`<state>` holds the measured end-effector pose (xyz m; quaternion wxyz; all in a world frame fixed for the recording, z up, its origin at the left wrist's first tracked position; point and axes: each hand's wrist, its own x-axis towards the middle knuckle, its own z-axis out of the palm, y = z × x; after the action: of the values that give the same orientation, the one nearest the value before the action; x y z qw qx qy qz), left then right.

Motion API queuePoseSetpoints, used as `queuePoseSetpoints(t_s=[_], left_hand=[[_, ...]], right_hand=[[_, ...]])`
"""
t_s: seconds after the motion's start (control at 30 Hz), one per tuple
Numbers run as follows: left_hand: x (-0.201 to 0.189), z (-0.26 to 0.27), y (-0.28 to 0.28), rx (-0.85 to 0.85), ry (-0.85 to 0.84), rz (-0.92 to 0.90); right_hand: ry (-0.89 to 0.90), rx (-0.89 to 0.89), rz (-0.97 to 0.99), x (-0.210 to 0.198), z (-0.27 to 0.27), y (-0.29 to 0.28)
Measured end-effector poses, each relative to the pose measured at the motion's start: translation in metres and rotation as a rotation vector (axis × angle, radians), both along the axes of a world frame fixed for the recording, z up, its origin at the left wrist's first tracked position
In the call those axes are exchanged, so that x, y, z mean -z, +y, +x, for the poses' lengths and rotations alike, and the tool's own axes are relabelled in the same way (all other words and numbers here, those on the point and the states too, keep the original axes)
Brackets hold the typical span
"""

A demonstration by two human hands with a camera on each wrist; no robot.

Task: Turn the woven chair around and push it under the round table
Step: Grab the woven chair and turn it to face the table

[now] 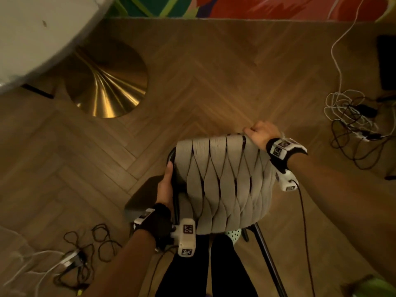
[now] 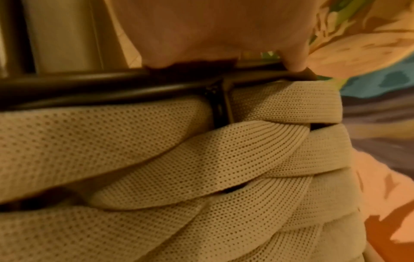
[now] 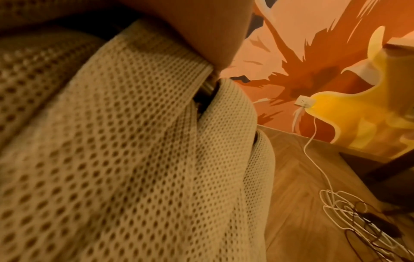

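A: Where's the chair [image 1: 222,185]?
B: On the wood floor [image 1: 214,71], in front of the person, its woven back toward them, well apart from the round surface [image 1: 38,35] at upper left.
A: And each grip?
B: The left hand [image 1: 166,185] is wrapped round the dark frame [image 2: 89,85] at the back's left side; the right hand [image 1: 260,133] curls over its top right corner.
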<state>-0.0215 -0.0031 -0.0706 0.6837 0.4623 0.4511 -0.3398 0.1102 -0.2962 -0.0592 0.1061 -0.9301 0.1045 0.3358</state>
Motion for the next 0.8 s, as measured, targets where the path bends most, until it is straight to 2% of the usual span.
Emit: queuePoseSetpoints(t_s=[0.13,0.27,0.37,0.47,0.53,0.6,0.7,0.8], left_hand=[[-0.045,0.003,0.002,0.038,-0.037,0.084],[-0.105,0.065,0.016,0.101,-0.246,0.125],[-0.188,0.104,0.010,0.350,-0.542,0.256],[-0.238,0.107,0.003,0.579,-0.754,0.304],[-0.244,0.097,0.002,0.673,-0.805,0.344],[-0.236,0.078,-0.003,0.765,-0.788,0.404],[-0.210,0.041,-0.017,0.891,-0.734,0.467],[-0.183,0.017,-0.028,0.925,-0.678,0.498]], right_hand=[[-0.068,0.002,0.017,-0.053,-0.013,0.003],[-0.300,0.006,0.036,-0.134,0.011,0.007],[-0.524,-0.002,0.004,-0.199,0.020,0.003],[-0.697,-0.059,-0.018,-0.252,0.007,-0.010],[-0.700,-0.103,0.019,-0.265,-0.015,-0.022],[-0.602,-0.152,0.056,-0.260,-0.044,-0.032],[-0.423,-0.239,0.085,-0.230,-0.089,-0.044],[-0.252,-0.270,0.036,-0.201,-0.125,-0.050]])
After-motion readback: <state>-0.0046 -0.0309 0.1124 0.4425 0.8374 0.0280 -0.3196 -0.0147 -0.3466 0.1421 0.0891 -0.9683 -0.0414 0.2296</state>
